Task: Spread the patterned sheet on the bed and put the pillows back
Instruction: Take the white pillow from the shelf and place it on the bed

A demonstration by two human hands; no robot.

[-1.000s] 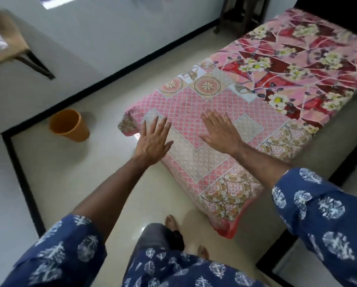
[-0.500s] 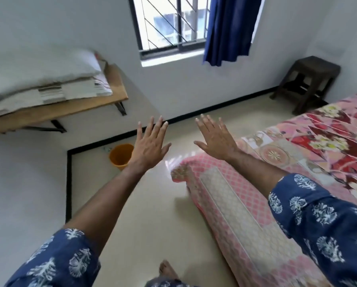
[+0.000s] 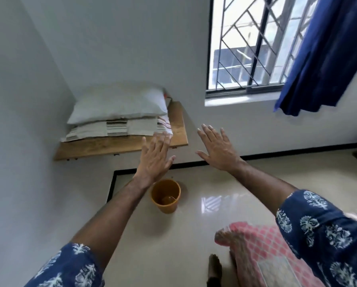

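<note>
Both hands had left the patterned sheet (image 3: 262, 247), which lay spread on the bed at lower right. The left hand (image 3: 155, 157) and right hand (image 3: 219, 151), fingers spread and empty, now reached toward the pillows (image 3: 119, 108) stacked on the shelf (image 3: 119, 147).

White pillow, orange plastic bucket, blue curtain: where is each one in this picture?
white pillow (image 3: 119, 106), head view, middle of its top face
orange plastic bucket (image 3: 166, 204), head view, front of its outer wall
blue curtain (image 3: 322, 59), head view, middle of the hanging cloth

No legible text or labels.
</note>
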